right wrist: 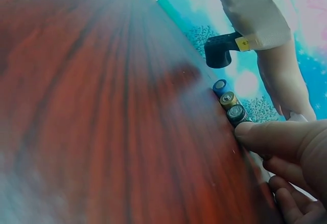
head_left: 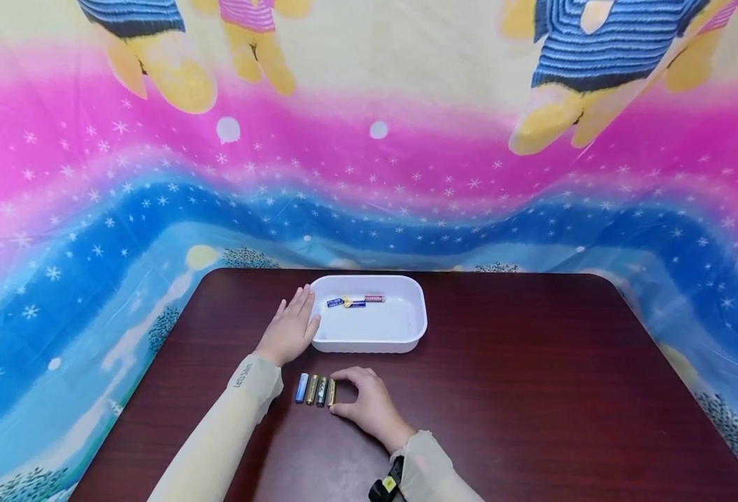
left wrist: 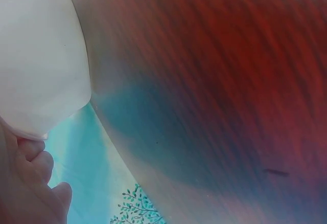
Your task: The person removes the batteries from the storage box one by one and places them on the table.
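Observation:
Several AA-size batteries stand side by side in a row on the table: a blue battery at the left end, then a gold battery, a dark battery and another gold battery at the right end. My right hand pinches this last one lengthwise, thumb at its near end and a finger at its far end. In the right wrist view the thumb hides it. My left hand rests against the left side of a white plastic tray, fingers extended along the rim.
Inside the tray lie a red battery and blue-and-yellow batteries near the far wall. Behind the dark red wooden table hangs a printed cloth. A black wrist camera is strapped to the right wrist.

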Available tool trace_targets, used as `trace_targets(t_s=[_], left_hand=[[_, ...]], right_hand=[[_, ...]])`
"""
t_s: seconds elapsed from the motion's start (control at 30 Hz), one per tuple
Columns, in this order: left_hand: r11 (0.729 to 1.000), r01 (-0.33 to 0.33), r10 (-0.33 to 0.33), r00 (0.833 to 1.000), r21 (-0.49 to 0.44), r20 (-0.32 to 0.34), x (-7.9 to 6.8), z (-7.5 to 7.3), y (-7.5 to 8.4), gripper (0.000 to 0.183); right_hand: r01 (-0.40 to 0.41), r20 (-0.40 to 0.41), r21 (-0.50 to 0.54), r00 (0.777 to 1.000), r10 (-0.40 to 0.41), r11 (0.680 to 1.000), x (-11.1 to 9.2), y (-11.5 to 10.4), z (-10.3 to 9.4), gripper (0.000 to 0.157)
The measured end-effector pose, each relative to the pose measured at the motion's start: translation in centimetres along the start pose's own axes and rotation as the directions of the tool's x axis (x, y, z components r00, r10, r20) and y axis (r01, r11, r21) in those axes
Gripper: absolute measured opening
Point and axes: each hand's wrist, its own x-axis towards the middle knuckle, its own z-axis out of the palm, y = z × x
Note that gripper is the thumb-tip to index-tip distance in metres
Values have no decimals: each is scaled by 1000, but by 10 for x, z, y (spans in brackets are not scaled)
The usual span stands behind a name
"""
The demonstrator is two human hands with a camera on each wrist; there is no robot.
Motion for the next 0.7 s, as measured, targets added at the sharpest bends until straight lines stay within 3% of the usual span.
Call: trace_targets(t_s=[0.7], left_hand=[[1000,4,-4,1000,-3,7,0,-1,1,60]], right_hand=[[24,0,-10,1000,-24,1000,0,-3,0,46]])
